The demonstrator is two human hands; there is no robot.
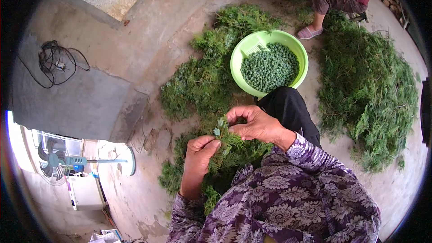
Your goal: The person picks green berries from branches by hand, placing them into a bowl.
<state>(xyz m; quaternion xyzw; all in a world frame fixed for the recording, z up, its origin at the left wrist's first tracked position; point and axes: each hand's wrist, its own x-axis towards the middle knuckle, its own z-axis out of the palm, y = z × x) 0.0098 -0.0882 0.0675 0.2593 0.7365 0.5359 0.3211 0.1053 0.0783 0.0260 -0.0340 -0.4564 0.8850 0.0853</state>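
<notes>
1. Pinching a leafy green sprig (228, 146) near its base with the left hand (198, 157), thumb and forefinger closed on it.
2. Working at the tip of the same sprig with the right hand (254, 125), thumb and forefinger slightly parted and close against the greenery; cannot tell whether anything sits between these fingertips.
3. Judging by this pose, picking over the sprig by fingertip.
4. Calling, for any next move, for a steady left pinch and a finer, fuller closing on the right, without crushing the soft growth.
5. Lying below and around the grip, more cut branches (173, 173); beyond it, a leafy heap (200, 78).
6. Resting beyond the right hand, by the dark-clad knee (288, 108), a lime-green basin (235, 69) holding round green berries (270, 67).
7. Sitting farther out past the basin, another person (335, 0).
</notes>
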